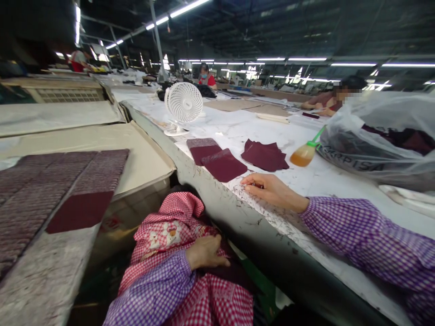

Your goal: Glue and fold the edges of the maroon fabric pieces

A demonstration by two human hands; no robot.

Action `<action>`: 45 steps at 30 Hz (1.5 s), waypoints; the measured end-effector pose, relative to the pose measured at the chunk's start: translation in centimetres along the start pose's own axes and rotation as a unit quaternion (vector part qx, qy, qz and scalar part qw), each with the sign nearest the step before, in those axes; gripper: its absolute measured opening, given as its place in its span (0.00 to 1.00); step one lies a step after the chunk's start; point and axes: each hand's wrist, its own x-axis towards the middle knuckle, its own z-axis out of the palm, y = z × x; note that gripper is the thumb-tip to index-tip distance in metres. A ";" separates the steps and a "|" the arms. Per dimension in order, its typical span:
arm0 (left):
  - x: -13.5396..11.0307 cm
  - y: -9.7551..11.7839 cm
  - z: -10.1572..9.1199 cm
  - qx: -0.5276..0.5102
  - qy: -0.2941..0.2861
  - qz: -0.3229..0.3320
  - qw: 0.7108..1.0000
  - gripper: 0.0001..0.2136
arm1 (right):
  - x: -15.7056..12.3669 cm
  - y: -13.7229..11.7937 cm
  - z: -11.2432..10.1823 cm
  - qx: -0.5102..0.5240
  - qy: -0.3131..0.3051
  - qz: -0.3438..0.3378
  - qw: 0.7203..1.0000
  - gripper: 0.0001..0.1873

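Observation:
My right hand (273,190) rests on the near edge of the white table (217,127), fingers stretched to the left and apart, holding nothing. Just beyond its fingertips lie a square maroon fabric piece (224,165) and a loose stack of maroon pieces (265,155). Another piece with a grey-striped end (204,149) is partly under the square one. My left hand (206,251) is low in my lap against the red checked apron (176,222). Its fingers curl under and the thumb sticks out; whatever lies beneath them is hidden.
Striped maroon strips (50,185), with a plain maroon piece (81,210) on the end, cover the left-hand board. A white fan (185,103), an amber bottle with a green spout (302,155) and a bulging plastic bag (380,136) stand on the table. Co-workers sit farther back.

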 end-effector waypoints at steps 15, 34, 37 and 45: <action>-5.3 1.3 -6.5 -0.353 0.147 0.224 0.896 0.13 | 0.1 -0.1 -0.7 0.171 -0.049 0.094 0.980 0.21; -3.6 5.3 -9.3 -0.478 0.577 0.171 0.640 0.10 | -0.6 -3.4 -1.0 0.488 -0.024 0.094 0.867 0.32; -2.9 4.3 -9.0 -0.510 0.536 0.157 0.654 0.16 | -0.4 -3.1 -2.1 0.453 -0.004 0.138 0.881 0.32; 0.2 3.3 -14.3 -0.216 0.489 0.148 0.832 0.15 | -0.3 -0.7 -3.6 0.404 -0.106 0.161 0.894 0.33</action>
